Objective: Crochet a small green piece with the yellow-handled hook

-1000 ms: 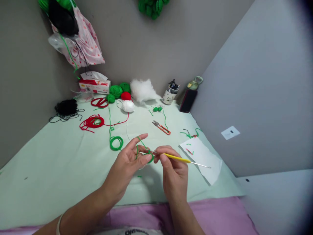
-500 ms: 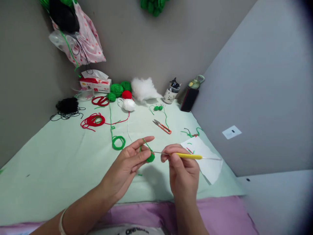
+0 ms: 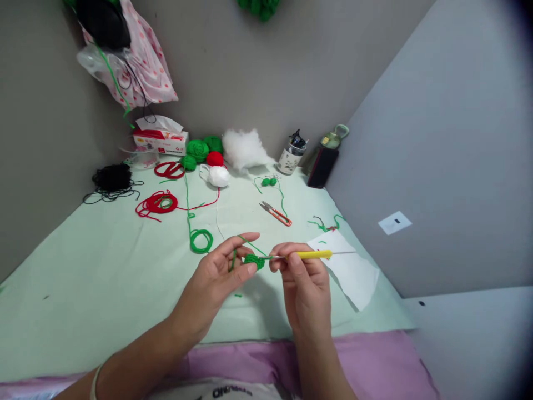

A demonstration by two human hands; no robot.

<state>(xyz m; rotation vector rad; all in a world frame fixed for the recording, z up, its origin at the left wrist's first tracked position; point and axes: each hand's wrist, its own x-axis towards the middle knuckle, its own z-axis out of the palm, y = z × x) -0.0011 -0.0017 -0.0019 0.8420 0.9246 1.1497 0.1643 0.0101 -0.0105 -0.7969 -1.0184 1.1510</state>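
Note:
My left hand pinches a small green crochet piece between thumb and fingers, with green yarn looped over the raised index finger. My right hand is closed on a yellow-handled crochet hook held level, its metal tip in the green piece. Both hands hover above the pale green table cover. The working yarn runs back to a green coil on the table.
Orange thread snips and a white paper sheet lie near my right hand. Further back are red yarn, black yarn, green, red and white balls, white stuffing, a tissue box, a jar and a bottle.
My right hand drew the hook away to the right, then brought it back level into the green piece. My left hand turned the piece slightly and kept hold of it.

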